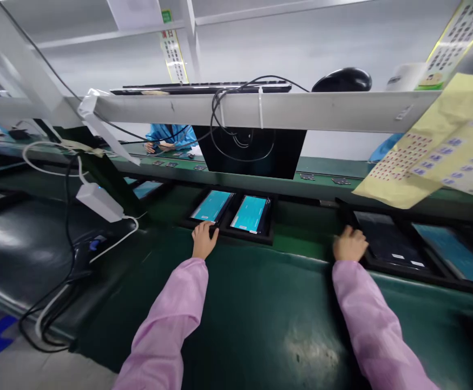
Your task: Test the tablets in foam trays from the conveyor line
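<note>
Seen from the wearer, the green surface carries a right tray at 2 o'clock and a left tray at 12, with two lit tablets inside. Just before 12, the left hand has thumb and fingers apart at the near rim; toward 1, the right hand is blurred. Whether either clamps, I cannot tell; an uneven tug might jar the tablets

We identify a white rail across the far side, a black keyboard along its top and, to the right, a black mouse. Below the rail we find a black panel and, farther left, a blue-sleeved person. Yellow sheets hang at right; a white box is at left.
</note>
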`<state>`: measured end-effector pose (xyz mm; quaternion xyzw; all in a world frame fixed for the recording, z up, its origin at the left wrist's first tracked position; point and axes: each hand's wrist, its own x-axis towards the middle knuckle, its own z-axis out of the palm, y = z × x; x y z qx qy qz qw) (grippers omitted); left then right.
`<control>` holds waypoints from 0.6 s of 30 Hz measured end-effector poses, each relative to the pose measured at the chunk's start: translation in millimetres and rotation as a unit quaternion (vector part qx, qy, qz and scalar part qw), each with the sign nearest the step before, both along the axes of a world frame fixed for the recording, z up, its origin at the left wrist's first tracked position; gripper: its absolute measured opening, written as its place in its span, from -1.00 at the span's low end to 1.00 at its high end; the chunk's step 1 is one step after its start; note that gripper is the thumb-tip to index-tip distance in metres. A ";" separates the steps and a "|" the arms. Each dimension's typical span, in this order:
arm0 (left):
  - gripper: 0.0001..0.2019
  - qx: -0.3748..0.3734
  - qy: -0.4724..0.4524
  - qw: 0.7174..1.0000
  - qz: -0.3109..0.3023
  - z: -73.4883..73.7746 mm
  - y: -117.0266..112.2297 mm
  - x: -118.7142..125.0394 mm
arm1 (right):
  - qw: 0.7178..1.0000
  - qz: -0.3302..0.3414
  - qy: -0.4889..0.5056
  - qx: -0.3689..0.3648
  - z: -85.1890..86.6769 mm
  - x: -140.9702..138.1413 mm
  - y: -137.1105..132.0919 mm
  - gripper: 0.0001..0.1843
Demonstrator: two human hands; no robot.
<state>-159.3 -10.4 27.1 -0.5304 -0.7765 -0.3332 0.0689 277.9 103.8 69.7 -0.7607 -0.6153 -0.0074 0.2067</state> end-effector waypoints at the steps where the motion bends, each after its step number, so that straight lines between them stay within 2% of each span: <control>1: -0.73 -0.005 0.009 1.000 -0.013 -1.0 0.6 -0.2 | 0.999 0.041 0.012 -0.010 -1.7 -20.4 -0.9 -0.60; 5: -0.70 -0.014 0.041 0.998 -0.041 -3.0 -0.4 1.9 | 0.979 0.168 0.080 -0.083 -13.3 -108.8 -1.6 -0.62; 8: -0.68 -0.019 0.057 0.997 -0.053 -3.1 -1.8 2.9 | 0.963 0.206 0.116 -0.126 -19.7 -148.3 -5.7 -0.61; 10: -0.67 -0.025 0.062 0.996 -0.061 -3.1 -2.0 3.9 | 0.960 0.206 0.126 -0.145 -20.9 -156.4 -9.7 -0.60; 14: -0.75 -0.044 0.066 0.993 -0.087 3.0 0.5 7.4 | 0.959 0.189 0.120 -0.176 -16.8 -153.6 -12.6 -0.61; 16: -0.80 -0.059 0.068 0.990 -0.106 15.5 3.5 8.9 | 0.959 0.186 0.113 -0.185 -11.4 -150.3 -10.4 -0.62; 18: -0.82 -0.071 0.073 0.986 -0.129 36.6 5.9 11.4 | 0.959 0.190 0.106 -0.184 -3.3 -142.5 -6.6 -0.63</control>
